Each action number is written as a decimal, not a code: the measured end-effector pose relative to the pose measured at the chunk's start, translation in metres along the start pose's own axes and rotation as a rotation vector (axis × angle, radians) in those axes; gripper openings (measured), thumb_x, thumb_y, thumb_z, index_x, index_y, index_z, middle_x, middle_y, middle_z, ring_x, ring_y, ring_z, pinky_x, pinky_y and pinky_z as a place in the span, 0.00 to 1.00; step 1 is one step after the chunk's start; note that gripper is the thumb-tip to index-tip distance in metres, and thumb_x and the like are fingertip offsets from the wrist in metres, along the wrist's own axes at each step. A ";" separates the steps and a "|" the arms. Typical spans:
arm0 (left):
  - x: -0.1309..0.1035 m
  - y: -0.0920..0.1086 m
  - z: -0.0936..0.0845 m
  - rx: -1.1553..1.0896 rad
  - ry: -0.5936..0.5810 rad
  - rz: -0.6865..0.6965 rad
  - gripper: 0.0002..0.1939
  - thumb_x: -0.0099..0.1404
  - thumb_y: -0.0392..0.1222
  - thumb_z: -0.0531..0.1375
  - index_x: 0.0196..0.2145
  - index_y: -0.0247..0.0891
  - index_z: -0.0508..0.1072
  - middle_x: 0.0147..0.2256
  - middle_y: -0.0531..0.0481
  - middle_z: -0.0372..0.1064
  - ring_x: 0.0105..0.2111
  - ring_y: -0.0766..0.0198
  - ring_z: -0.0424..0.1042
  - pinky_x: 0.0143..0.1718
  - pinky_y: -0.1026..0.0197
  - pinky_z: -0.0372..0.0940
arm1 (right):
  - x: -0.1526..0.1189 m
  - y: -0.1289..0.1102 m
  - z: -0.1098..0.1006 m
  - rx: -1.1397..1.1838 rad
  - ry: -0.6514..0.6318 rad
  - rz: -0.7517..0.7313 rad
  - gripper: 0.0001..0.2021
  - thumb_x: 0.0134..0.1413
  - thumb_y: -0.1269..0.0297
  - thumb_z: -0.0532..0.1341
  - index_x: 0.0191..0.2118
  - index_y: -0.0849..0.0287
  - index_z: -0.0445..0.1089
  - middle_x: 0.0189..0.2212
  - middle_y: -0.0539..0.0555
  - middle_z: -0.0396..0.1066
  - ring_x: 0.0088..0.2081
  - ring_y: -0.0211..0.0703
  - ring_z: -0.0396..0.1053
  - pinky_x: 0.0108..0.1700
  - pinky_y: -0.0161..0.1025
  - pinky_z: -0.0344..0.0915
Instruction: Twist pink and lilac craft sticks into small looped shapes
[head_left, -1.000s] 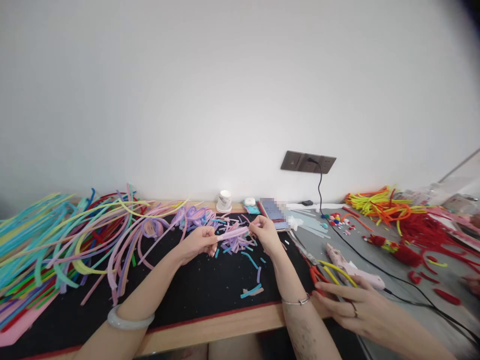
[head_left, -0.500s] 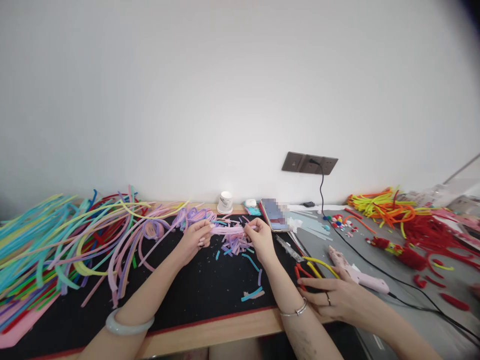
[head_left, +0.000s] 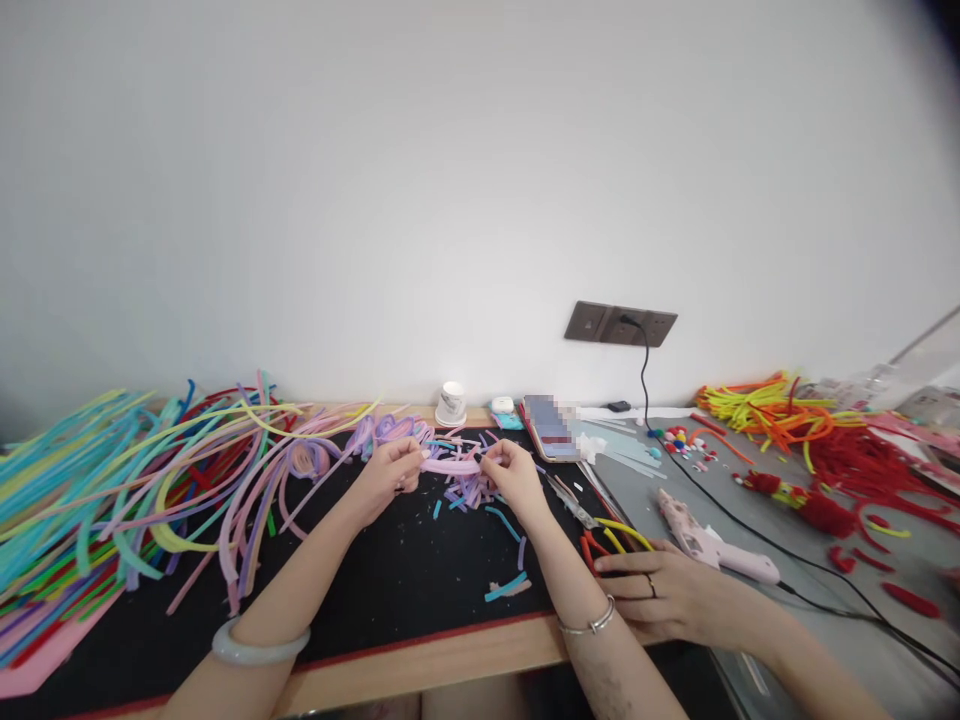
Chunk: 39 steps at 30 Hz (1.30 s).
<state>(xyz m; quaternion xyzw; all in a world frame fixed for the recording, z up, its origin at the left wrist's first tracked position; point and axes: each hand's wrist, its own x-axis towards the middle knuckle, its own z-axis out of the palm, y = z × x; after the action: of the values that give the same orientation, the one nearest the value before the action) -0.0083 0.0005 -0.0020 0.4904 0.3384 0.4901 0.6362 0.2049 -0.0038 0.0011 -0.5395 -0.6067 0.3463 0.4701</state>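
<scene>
My left hand pinches one end of a short pale pink bundle of pipe cleaners. At its other end, the fingertips of my right hand are closed on the bundle, which spans level between the two hands above the black mat. A heap of cut lilac, pink and blue pipe cleaner pieces lies just below and behind it. Left of my left hand are coiled lilac and pink pipe cleaners.
Long multicoloured pipe cleaners cover the left side. Another person's hand rests beside yellow and orange tool handles at right. A pink glue gun, its cable, a phone and a paper cup lie around.
My right hand has shifted slightly left, closer to my left hand, and the held bundle looks shorter. The other person's hand and the coloured handles have moved a little left.
</scene>
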 end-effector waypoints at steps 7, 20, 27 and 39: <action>-0.009 0.020 0.005 0.230 -0.098 -0.028 0.18 0.56 0.48 0.62 0.20 0.40 0.57 0.14 0.63 0.47 0.15 0.74 0.45 0.20 0.66 0.42 | -0.003 -0.035 -0.004 -0.463 0.168 -0.382 0.06 0.52 0.72 0.55 0.33 0.59 0.69 0.34 0.57 0.72 0.39 0.47 0.66 0.44 0.43 0.60; -0.013 0.024 0.007 -0.163 -0.145 -0.069 0.16 0.60 0.51 0.62 0.27 0.38 0.61 0.16 0.64 0.47 0.15 0.77 0.42 0.19 0.69 0.44 | -0.017 -0.057 0.024 0.024 -0.693 -0.052 0.11 0.58 0.63 0.53 0.25 0.58 0.60 0.17 0.44 0.53 0.19 0.33 0.50 0.23 0.31 0.48; -0.016 0.020 0.015 -0.151 -0.129 0.034 0.16 0.59 0.49 0.64 0.40 0.37 0.73 0.34 0.49 0.68 0.38 0.63 0.68 0.41 0.63 0.62 | -0.013 -0.059 0.035 0.590 -0.795 0.334 0.15 0.55 0.53 0.56 0.25 0.56 0.55 0.15 0.39 0.43 0.16 0.29 0.34 0.19 0.31 0.35; -0.007 0.013 0.018 -0.370 0.080 0.012 0.11 0.59 0.46 0.63 0.29 0.35 0.70 0.29 0.49 0.69 0.28 0.64 0.69 0.30 0.63 0.66 | -0.012 -0.053 0.058 0.460 -0.660 0.346 0.13 0.55 0.55 0.55 0.26 0.58 0.60 0.18 0.45 0.58 0.20 0.34 0.56 0.26 0.33 0.57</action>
<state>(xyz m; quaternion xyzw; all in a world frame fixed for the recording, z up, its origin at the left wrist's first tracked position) 0.0024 -0.0111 0.0149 0.3472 0.2644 0.5668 0.6987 0.1326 -0.0199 0.0295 -0.3747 -0.5323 0.6999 0.2940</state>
